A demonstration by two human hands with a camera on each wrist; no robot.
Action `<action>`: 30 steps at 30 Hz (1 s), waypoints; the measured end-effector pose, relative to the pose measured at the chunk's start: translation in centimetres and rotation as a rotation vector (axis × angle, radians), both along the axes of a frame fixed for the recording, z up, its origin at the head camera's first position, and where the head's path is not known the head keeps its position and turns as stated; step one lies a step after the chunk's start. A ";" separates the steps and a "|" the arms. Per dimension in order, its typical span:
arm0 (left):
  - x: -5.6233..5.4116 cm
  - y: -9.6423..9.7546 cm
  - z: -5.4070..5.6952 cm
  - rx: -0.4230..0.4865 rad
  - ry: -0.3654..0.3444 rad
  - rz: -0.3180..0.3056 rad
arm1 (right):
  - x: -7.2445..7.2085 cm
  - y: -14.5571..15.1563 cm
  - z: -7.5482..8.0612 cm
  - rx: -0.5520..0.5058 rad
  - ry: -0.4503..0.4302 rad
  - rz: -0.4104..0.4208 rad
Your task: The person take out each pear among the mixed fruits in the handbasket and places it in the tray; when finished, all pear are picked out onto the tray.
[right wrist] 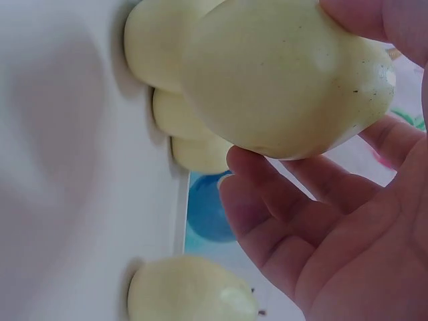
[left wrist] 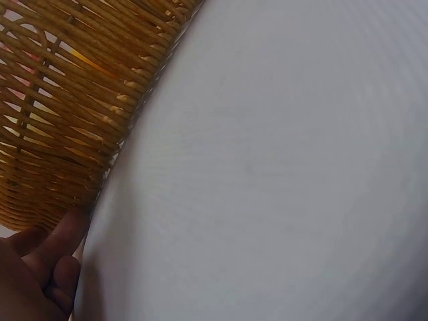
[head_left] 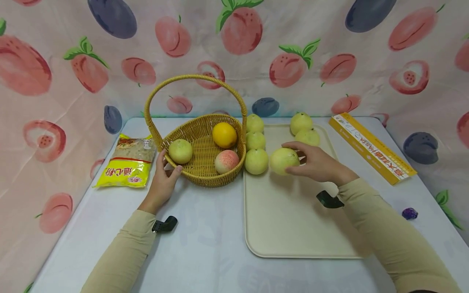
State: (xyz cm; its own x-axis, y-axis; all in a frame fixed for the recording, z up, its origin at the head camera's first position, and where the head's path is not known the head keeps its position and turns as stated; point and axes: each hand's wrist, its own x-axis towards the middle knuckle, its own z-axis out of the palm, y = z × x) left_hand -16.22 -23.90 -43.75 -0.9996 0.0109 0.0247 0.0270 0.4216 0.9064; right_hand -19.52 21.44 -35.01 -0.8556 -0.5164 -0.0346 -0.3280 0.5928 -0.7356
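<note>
My right hand [head_left: 319, 163] holds a round, pale yellow-green fruit [head_left: 281, 161] between thumb and fingers above the beige tray [head_left: 289, 232]. In the right wrist view the held fruit [right wrist: 274, 80] appears raised off the surface. A wicker basket [head_left: 209, 180] with a tall handle stands left of the tray. My left hand [head_left: 163, 183] grips its front left side; in the left wrist view, fingers [left wrist: 63, 237] touch its lower edge. Inside are a pale green fruit [head_left: 180, 151], an orange [head_left: 224, 135] and a peach [head_left: 226, 161].
Three pale green fruits, the nearest one [head_left: 256, 161] included, line the tray's left edge. Two more, one behind the other [head_left: 307, 137], sit at its back right. A yellow bag of macaroni [head_left: 128, 162] lies left, a pasta box [head_left: 373, 148] right, near a small purple object [head_left: 409, 213].
</note>
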 end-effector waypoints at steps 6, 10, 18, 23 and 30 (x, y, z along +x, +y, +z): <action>0.0 -0.1 0.0 0.013 -0.004 -0.008 | 0.1 1.0 -0.2 0.017 -0.034 -0.037; 0.2 0.2 0.7 0.018 -0.024 -0.014 | 0.0 1.7 -0.6 0.028 -0.036 -0.061; -0.3 -0.2 -0.5 0.003 0.023 -0.009 | -0.2 2.7 -1.2 0.029 -0.052 -0.106; -0.3 -0.2 -0.4 -0.004 0.013 -0.006 | -0.4 3.4 -1.8 0.048 -0.045 -0.125; -0.2 -0.1 -0.4 -0.004 0.007 -0.004 | -0.6 4.5 -2.7 0.092 -0.045 -0.166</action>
